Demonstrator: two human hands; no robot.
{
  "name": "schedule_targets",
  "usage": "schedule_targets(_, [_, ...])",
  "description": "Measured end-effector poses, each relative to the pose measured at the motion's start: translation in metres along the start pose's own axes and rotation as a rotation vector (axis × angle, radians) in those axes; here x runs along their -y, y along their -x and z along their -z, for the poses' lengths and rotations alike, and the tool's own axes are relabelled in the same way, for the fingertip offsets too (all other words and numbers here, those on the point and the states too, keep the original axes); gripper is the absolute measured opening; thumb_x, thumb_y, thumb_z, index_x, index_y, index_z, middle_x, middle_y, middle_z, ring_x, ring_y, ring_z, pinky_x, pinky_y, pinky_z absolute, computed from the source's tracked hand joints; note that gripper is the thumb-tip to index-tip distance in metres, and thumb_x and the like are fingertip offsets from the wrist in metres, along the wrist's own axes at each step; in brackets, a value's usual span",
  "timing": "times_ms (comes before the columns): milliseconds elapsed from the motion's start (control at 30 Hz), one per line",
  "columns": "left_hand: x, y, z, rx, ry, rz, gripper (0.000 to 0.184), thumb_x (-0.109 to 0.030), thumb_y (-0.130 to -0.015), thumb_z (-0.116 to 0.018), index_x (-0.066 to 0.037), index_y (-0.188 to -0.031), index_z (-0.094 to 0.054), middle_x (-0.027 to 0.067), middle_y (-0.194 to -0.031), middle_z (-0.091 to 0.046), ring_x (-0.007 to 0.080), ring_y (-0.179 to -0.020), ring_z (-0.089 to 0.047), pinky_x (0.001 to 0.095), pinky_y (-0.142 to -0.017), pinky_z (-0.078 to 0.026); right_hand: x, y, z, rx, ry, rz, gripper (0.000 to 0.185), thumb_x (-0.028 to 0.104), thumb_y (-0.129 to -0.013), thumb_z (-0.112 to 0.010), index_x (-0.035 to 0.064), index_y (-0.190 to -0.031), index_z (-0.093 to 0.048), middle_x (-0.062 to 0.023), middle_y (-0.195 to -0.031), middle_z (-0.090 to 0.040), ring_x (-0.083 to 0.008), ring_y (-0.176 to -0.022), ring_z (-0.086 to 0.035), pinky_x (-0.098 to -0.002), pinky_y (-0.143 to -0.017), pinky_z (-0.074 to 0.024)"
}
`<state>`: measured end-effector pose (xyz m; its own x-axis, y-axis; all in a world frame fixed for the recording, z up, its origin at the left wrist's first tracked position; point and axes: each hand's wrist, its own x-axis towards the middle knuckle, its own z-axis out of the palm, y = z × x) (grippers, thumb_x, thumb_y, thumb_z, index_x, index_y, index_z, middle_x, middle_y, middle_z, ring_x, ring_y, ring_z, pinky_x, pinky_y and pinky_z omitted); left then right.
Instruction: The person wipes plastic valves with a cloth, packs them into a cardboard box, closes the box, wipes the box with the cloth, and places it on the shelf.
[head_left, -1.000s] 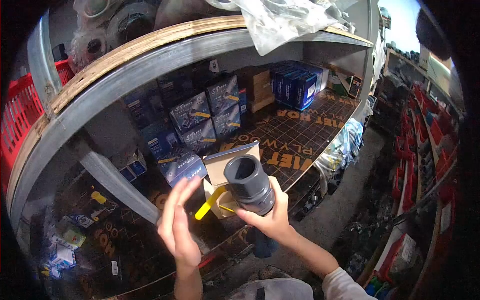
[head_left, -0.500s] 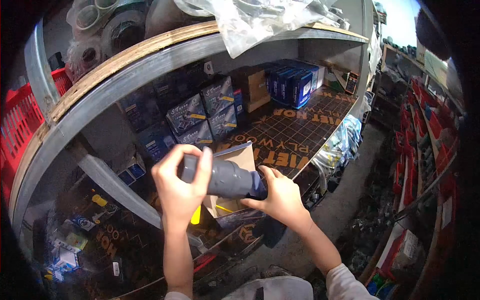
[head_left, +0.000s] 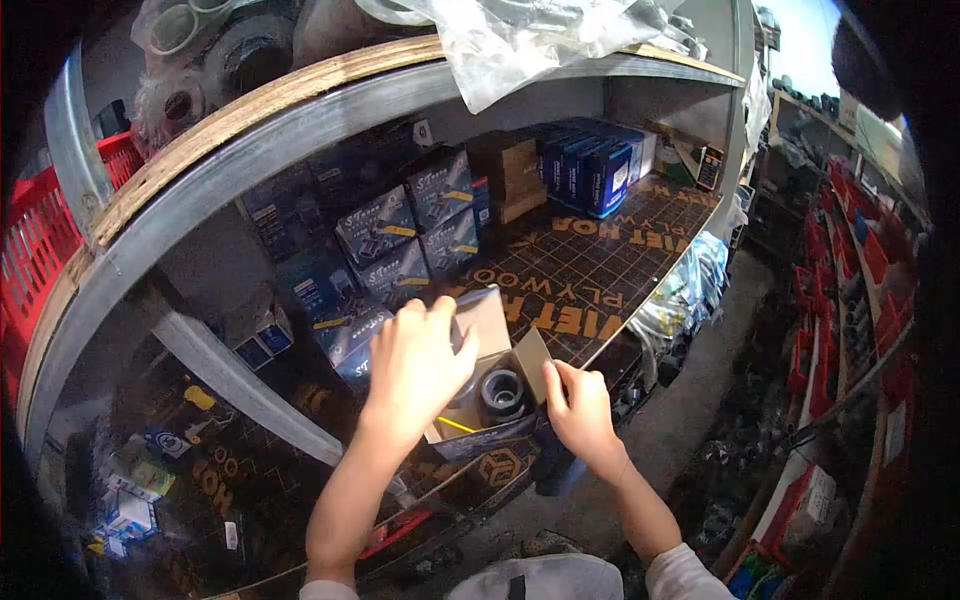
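An open cardboard box point(head_left: 487, 437), blue outside and brown inside, sits at the shelf edge with its flaps up. Inside it stands a dark grey round part point(head_left: 502, 393) with a ringed hollow end facing up, beside a thin yellow strip point(head_left: 457, 425). My left hand point(head_left: 415, 375) is over the box's left side, its fingers curled; something dark grey shows by the thumb, mostly hidden. At the right side, my right hand point(head_left: 582, 405) pinches the box's raised flap point(head_left: 532, 360) between thumb and fingers.
Stacked blue boxes point(head_left: 405, 235) stand behind on the printed plywood shelf point(head_left: 570, 275), with more blue boxes point(head_left: 590, 175) farther right. A metal brace point(head_left: 235, 375) slants at left. Red bins point(head_left: 870, 250) line the rack across the aisle.
The dark grey cylinder held across both hands is no longer raised above the box; a round grey end shows inside it. My right hand has moved to the box flap.
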<state>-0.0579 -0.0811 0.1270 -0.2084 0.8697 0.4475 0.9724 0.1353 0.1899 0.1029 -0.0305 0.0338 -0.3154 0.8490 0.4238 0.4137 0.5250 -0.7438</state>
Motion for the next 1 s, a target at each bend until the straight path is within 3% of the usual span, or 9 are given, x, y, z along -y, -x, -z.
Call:
schedule_targets(100, [0.007,0.002,-0.014,-0.143,0.036,-0.080,0.038,-0.034,-0.069,-0.072,0.001,-0.083,-0.062,0.0223,-0.079,-0.061,0.0365,-0.072,-0.061,0.0425,-0.067,-0.049,0.008,0.011,0.002,0.015,-0.005,-0.018,0.025,0.020,-0.091,-0.046,0.0017,-0.082,-0.061,-0.0205,-0.059,-0.055,-0.0373,-0.057,-0.058,-0.0421,-0.052,-0.0450])
schedule_targets(300, [0.006,-0.003,0.014,-0.015,0.159,-0.070,0.043,-0.033,-0.064,-0.077,0.004,-0.081,-0.062,0.0229,-0.075,-0.061,0.0327,-0.069,-0.062,0.0390,-0.065,-0.049,0.008,0.024,0.001,-0.046,0.010,-0.004,0.020,0.018,-0.091,-0.047,0.0035,-0.086,-0.060,-0.0173,-0.053,-0.053,-0.0352,-0.050,-0.056,-0.0401,-0.047,-0.0430])
schedule_targets(467, [-0.011,-0.006,0.031,-0.298,0.256,0.014,0.032,-0.028,-0.074,-0.070,0.003,-0.070,-0.060,0.0203,-0.058,-0.057,0.0286,-0.055,-0.062,0.0336,-0.053,-0.046,0.008,0.030,0.002,0.016,0.077,-0.033,0.015,0.013,-0.088,-0.050,0.0061,-0.094,-0.061,-0.0156,-0.054,-0.055,-0.0312,-0.049,-0.057,-0.0379,-0.046,-0.0433])
schedule_targets(533, [-0.013,-0.006,0.027,-0.283,0.255,0.002,0.032,-0.028,-0.074,-0.070,0.002,-0.069,-0.060,0.0204,-0.057,-0.057,0.0289,-0.054,-0.062,0.0336,-0.053,-0.046,0.010,0.031,-0.004,-0.176,-0.103,0.044,0.025,0.009,-0.083,-0.056,0.0090,-0.108,-0.060,-0.0179,-0.083,-0.065,-0.0268,-0.055,-0.062,-0.0343,-0.049,-0.0471])
schedule_targets(567, [-0.015,-0.006,0.025,-0.269,0.255,-0.010,0.032,-0.028,-0.074,-0.070,0.002,-0.067,-0.060,0.0206,-0.056,-0.056,0.0292,-0.054,-0.062,0.0336,-0.052,-0.045,0.011,0.030,-0.003,-0.174,-0.104,0.043,0.025,0.009,-0.083,-0.056,0.0090,-0.108,-0.060,-0.0179,-0.083,-0.065,-0.0268,-0.055,-0.062,-0.0343,-0.049,-0.0471])
schedule_targets(667, [-0.023,-0.004,0.020,-0.177,0.128,0.114,0.035,-0.034,-0.075,-0.067,0.000,-0.068,-0.063,0.0224,-0.059,-0.057,0.0343,-0.061,-0.062,0.0377,-0.056,-0.048,0.010,0.028,0.001,-0.162,0.033,0.300,0.039,0.012,-0.074,-0.067,0.0138,-0.112,-0.060,-0.0200,-0.131,-0.045,-0.0258,-0.066,-0.066,-0.0300,-0.055,-0.0518])
schedule_targets(800, [-0.024,-0.008,0.010,-0.159,-0.012,0.212,0.037,-0.037,-0.077,-0.064,0.000,-0.073,-0.065,0.0226,-0.068,-0.061,0.0363,-0.070,-0.063,0.0406,-0.062,-0.050,0.010,0.025,-0.002,-0.076,0.017,0.288,0.026,0.012,-0.072,-0.068,0.0108,-0.098,-0.065,-0.0203,-0.121,-0.054,-0.0304,-0.083,-0.065,-0.0323,-0.066,-0.0520])
schedule_targets(867, [-0.017,-0.010,0.005,-0.136,-0.038,0.211,0.038,-0.037,-0.077,-0.063,0.000,-0.075,-0.066,0.0225,-0.070,-0.062,0.0365,-0.072,-0.063,0.0410,-0.064,-0.051,0.006,0.022,-0.006,-0.056,0.095,0.335,0.021,0.022,-0.075,-0.067,0.0106,-0.093,-0.060,-0.0168,-0.116,-0.057,-0.0253,-0.062,-0.064,-0.0311,-0.051,-0.0499])
schedule_targets(1000, [-0.009,-0.009,0.000,-0.088,-0.103,0.161,0.038,-0.036,-0.077,-0.063,0.002,-0.077,-0.065,0.0225,-0.072,-0.063,0.0363,-0.073,-0.064,0.0421,-0.067,-0.051,0.011,0.016,-0.004,-0.049,0.053,0.207,0.019,0.015,-0.079,-0.061,0.0068,-0.090,-0.048,-0.0150,-0.093,-0.063,-0.0316,-0.060,-0.061,-0.0369,-0.049,-0.0468])
